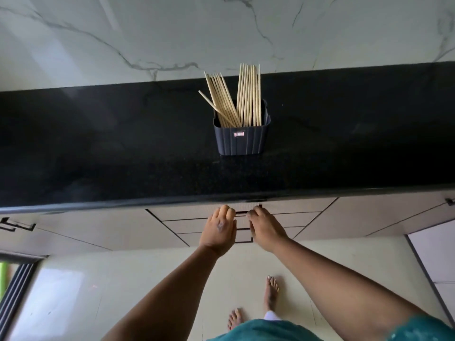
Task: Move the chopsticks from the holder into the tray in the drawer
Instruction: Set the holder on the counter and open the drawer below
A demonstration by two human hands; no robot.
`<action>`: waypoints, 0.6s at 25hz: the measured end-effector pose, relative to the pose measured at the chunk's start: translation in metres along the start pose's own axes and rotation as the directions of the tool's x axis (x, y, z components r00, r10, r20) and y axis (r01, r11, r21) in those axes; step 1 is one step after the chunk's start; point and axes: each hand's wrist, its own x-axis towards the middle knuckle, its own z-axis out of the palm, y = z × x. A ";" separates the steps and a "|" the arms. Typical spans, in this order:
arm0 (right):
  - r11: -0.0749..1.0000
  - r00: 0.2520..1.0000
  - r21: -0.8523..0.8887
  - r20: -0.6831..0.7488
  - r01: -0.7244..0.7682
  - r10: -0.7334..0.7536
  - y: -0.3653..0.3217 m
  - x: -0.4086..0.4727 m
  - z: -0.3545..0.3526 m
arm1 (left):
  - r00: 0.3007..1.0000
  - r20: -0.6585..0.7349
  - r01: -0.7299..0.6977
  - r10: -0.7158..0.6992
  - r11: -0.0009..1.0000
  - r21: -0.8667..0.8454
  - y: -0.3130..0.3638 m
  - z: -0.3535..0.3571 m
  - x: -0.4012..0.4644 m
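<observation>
A dark blue ribbed holder stands on the black stone counter, with several pale wooden chopsticks sticking up out of it in two bunches. Below the counter's front edge is the top drawer, shut, so no tray shows. My left hand and my right hand are side by side at the drawer's dark handle, fingers curled over it. Whether they grip it tightly I cannot tell; the fingertips hide behind the handle.
Two more drawers sit under the top one, with cabinet doors on either side. A marble wall rises behind the counter. My bare feet stand on a pale tiled floor.
</observation>
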 end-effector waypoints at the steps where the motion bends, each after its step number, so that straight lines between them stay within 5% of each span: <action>1: 0.999 0.997 -0.037 0.076 -0.020 0.022 0.003 0.006 0.004 | 0.996 0.087 -0.011 0.010 1.000 0.009 -0.004 0.005 0.006; 5: 0.988 0.954 -0.139 0.284 -0.061 0.099 0.005 0.031 0.019 | 0.946 0.315 0.087 -0.077 0.996 -0.018 -0.013 0.028 0.030; 8: 0.973 0.940 -0.167 0.276 -0.157 0.199 0.002 0.040 0.029 | 0.914 0.377 0.169 -0.149 0.985 -0.021 -0.017 0.045 0.037; 12: 0.956 0.914 -0.231 0.320 -0.180 0.249 -0.001 0.053 0.032 | 0.832 0.392 0.497 -0.392 0.841 -0.213 -0.012 0.045 0.058; 15: 0.954 0.916 -0.232 0.308 -0.189 0.257 -0.003 0.046 0.036 | 0.795 0.446 0.529 -0.411 0.829 -0.181 -0.009 0.045 0.054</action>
